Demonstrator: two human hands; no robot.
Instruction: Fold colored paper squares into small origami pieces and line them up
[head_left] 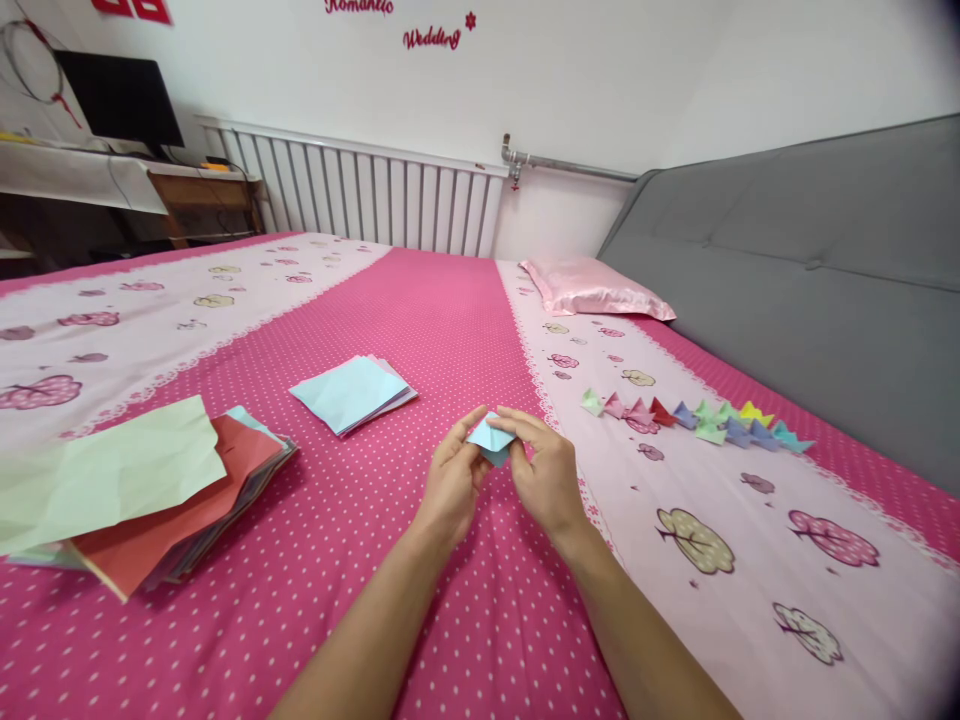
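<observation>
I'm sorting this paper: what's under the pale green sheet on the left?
Under the pale green sheet lies a red sheet, then edges of more paper, including a light blue sheet. Their middles are covered, so I cannot tell how many there are.

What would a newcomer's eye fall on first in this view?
Probably the left hand and right hand, holding a folded light-blue paper in the centre over the pink polka-dot bedspread. Next might come multicoloured, boat-like paper folds on the pale strip to the right. At the left, a stack of larger sheets, pale green and red on top, also stands out.
</observation>
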